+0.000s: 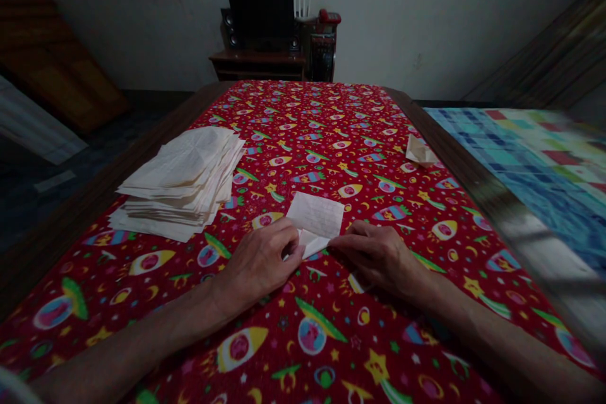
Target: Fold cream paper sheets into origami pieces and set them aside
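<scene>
A small sheet of lined white paper (318, 213), partly folded along its near edge, lies on the red patterned cloth (312, 303) in front of me. My left hand (272, 249) pinches the near left corner between thumb and curled fingers. At the near right corner, my right hand (379, 255) has its fingertips pressed together on the folded edge. The fingers of both hands cover parts of that edge. Left of the hands sits a thick stack of creased paper sheets (189, 164). A small folded paper piece (420, 151) rests near the table's right edge.
The dark wooden table edge (454, 183) shows beyond the cloth. On the right lies a blue checked bedspread (502, 164). By the far wall stand a black monitor (261, 16) with speakers and a red telephone (330, 16). A wooden cabinet (61, 63) is at the left.
</scene>
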`<state>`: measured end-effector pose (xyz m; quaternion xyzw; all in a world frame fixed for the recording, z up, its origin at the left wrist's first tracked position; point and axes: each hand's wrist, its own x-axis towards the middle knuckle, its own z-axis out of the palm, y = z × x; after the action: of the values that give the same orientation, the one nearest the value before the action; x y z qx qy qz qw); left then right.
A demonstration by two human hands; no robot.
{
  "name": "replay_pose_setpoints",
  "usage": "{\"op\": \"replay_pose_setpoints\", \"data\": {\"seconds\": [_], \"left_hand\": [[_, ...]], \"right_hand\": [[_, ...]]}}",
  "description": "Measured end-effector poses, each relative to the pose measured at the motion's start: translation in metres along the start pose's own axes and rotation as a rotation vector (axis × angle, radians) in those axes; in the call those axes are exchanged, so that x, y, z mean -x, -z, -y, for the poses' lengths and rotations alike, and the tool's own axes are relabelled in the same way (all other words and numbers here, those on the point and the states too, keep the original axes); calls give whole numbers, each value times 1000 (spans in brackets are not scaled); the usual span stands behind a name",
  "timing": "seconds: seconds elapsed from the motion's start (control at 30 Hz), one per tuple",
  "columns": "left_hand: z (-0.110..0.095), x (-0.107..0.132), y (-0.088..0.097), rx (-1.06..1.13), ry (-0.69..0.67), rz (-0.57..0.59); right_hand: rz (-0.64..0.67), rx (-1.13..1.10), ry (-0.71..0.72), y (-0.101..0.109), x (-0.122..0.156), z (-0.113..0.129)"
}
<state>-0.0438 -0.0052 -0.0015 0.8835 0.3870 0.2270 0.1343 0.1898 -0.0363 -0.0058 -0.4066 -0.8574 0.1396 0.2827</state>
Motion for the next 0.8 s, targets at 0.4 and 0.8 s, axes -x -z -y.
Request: {"op": "replay_pose_setpoints", "data": {"seconds": [0.4, 0.8], "left_hand": [[3, 1, 2, -7, 46, 13], [-1, 5, 7, -181, -217, 53]], "right_hand": [[76, 29, 9, 2, 1, 1], [47, 49, 30, 2, 1, 2]]}}
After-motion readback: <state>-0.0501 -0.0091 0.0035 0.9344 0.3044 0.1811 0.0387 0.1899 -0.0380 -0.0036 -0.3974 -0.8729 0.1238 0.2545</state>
